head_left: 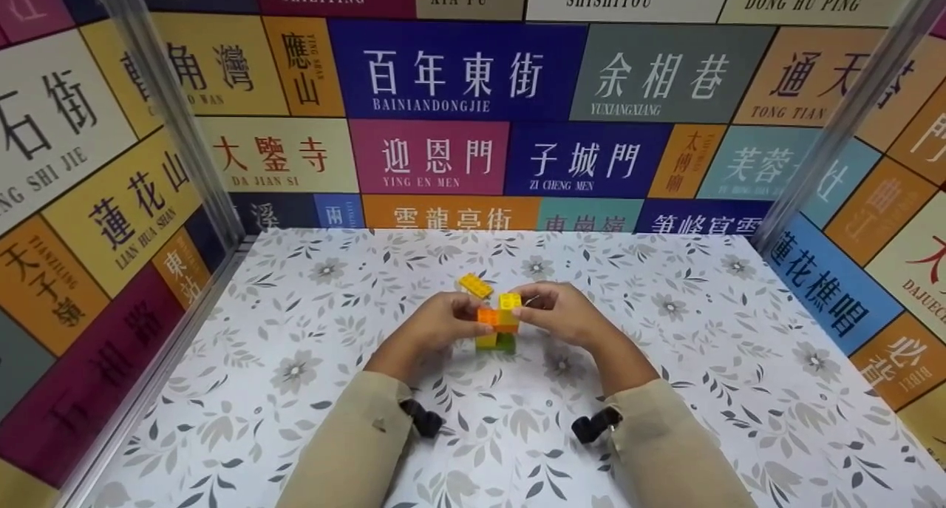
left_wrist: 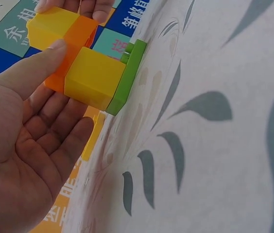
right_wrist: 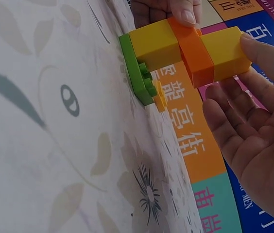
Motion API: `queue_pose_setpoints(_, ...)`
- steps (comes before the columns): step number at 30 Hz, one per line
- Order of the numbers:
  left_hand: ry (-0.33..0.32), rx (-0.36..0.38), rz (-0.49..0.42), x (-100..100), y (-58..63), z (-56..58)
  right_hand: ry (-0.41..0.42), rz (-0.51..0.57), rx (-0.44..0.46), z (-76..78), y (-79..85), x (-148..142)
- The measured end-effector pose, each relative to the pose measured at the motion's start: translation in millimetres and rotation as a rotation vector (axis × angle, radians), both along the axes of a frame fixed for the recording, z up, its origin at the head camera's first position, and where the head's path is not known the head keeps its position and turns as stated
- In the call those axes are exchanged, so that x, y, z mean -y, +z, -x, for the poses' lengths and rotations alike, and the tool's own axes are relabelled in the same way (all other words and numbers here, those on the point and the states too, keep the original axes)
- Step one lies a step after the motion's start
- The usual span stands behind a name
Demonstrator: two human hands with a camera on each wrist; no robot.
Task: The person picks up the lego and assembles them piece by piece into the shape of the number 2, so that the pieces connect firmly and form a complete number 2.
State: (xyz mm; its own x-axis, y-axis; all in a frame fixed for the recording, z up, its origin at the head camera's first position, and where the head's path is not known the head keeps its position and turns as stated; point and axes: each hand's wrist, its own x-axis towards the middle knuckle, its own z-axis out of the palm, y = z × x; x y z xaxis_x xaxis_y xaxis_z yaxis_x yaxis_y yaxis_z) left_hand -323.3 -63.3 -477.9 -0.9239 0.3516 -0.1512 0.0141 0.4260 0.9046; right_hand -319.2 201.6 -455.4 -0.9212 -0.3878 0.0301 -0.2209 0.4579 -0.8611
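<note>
A small tower of toy building bricks stands on the table between both hands. Its base is a flat green brick [right_wrist: 136, 73] with bare studs at one end, and a yellow brick [left_wrist: 93, 77] sits on the other end. Above that lies an orange brick [right_wrist: 195, 56], overhanging the green one's studs. Another yellow brick [head_left: 510, 301] tops the overhanging end. My left hand [head_left: 443, 317] pinches the orange brick between thumb and fingers. With thumb and fingertips, my right hand [head_left: 559, 312] holds the top yellow brick from the right side.
Just behind the tower, a loose flat yellow brick [head_left: 475, 285] lies on the flower-patterned tabletop [head_left: 355, 271]. Panels with colourful sign prints [head_left: 458, 72] enclose the table at the back and sides. Black wrist devices [head_left: 425, 419] hang at both sleeve cuffs.
</note>
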Motion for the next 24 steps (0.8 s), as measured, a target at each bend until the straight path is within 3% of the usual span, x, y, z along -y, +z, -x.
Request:
queue_pose_setpoints(6,-0.037,-0.042,0.003,1.3,-1.7,1.2,-0.021,0.067,0.056,0.0,-1.4,1.0)
queue_pose_setpoints(8,-0.029,-0.025,0.007,1.6,-1.6,1.4,-0.022,0.076,0.058,0.2,-2.8,1.6)
queue_pose_setpoints(15,-0.029,-0.020,0.022,2.0,-1.9,2.1,-0.034,0.027,0.068,0.5,-10.4,3.1)
queue_pose_setpoints(24,-0.031,-0.007,-0.066,13.4,-0.7,5.4,-0.049,0.013,0.068,-0.2,-7.5,5.8)
